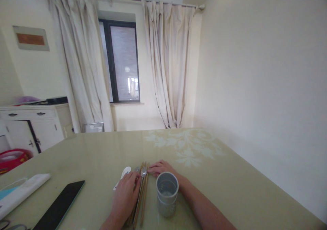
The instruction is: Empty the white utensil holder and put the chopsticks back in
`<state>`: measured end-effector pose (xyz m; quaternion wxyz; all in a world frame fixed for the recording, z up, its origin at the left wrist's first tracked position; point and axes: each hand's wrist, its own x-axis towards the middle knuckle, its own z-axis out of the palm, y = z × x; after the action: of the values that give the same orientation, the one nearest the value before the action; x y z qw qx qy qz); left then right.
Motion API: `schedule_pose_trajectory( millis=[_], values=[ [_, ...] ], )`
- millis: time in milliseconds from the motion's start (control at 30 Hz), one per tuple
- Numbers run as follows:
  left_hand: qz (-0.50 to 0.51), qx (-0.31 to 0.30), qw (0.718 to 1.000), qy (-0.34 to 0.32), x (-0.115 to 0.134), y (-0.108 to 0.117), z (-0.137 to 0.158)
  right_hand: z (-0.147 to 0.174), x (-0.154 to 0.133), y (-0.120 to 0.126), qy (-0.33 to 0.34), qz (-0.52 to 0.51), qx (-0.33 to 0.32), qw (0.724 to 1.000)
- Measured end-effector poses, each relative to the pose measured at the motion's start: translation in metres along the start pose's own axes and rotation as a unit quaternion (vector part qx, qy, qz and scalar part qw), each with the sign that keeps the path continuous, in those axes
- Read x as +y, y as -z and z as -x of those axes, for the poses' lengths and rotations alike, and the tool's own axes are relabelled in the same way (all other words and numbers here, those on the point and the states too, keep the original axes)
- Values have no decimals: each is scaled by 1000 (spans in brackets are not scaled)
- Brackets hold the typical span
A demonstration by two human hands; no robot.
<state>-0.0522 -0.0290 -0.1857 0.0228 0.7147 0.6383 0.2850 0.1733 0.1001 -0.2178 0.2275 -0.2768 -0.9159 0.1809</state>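
Note:
On the table lies a bundle of wooden chopsticks (143, 202), with a metal spoon (143, 171) among them, its bowl at the far end. A white spoon (126, 171) lies to their left, partly hidden by my left hand (126, 189). That hand rests palm down along the left side of the bundle, fingers stretched forward and touching the utensils. My right hand (162, 168) lies at the far right end of the chopsticks, fingers extended toward them and grasping nothing visible. Between the bundle and my right forearm a grey cup (167, 202) stands upright, with nothing visible sticking out of it.
A black tablet-like slab (61, 204) and a white power strip (24, 192) lie on the left of the table (242, 189). A red basin (15, 160) stands beyond the left edge, near a white cabinet (46, 127). A wall (268, 87) borders the right.

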Motion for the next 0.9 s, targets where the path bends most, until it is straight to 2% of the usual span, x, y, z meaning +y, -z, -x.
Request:
schedule_pose_trajectory(
  millis=[133, 367, 667, 900],
  values=[
    [0, -1, 1000, -8, 8, 1, 0, 2, -2, -3, -4, 65, -9, 998],
    [29, 30, 999, 0, 4, 1, 1, 1, -9, 11, 25, 112, -16, 993],
    [70, 46, 996, -5, 5, 1, 2, 2, -18, 14, 42, 120, -14, 992],
    [125, 67, 990, 22, 7, 5, 1, 4, -33, 41, 31, 102, -7, 994]
  ],
)
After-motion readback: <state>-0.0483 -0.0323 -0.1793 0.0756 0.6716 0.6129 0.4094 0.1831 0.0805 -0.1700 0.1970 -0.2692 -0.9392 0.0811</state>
